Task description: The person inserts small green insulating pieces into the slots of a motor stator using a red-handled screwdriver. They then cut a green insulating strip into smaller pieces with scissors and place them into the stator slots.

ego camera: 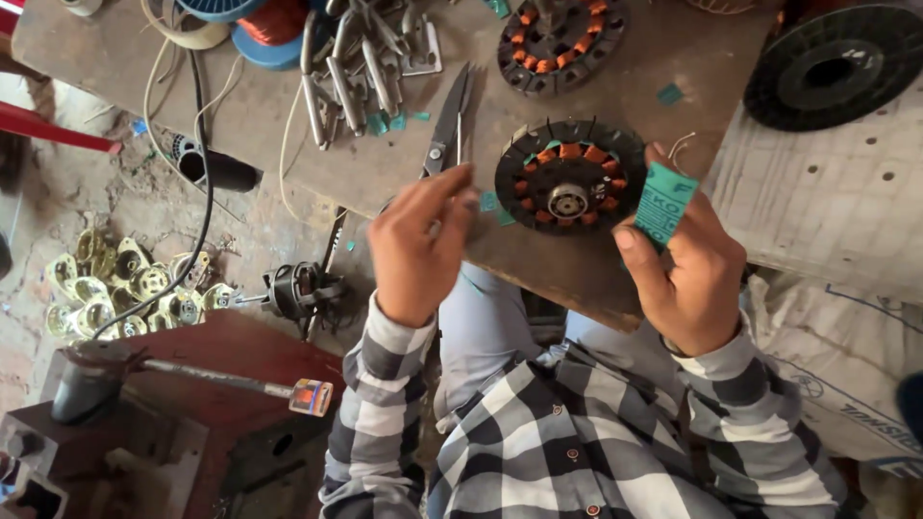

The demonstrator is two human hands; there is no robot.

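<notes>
Right hand (687,264) grips a teal paper strip (665,200) between thumb and fingers, touching the rim of a round wound stator (569,176) lying on the worktop (615,269) between both hands. Left hand (420,245) is pinched shut; what it holds cannot be told. Scissors (448,120) lie just beyond the left hand. A second stator (561,40) sits farther off.

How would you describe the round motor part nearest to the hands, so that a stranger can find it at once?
Start at the brown workbench and go to its near edge, between the left hand and the right hand. The stator lies there flat, a dark ring with orange copper coils and a metal hub. Unlike the second stator farther back, it has green strips in its slots.
</notes>
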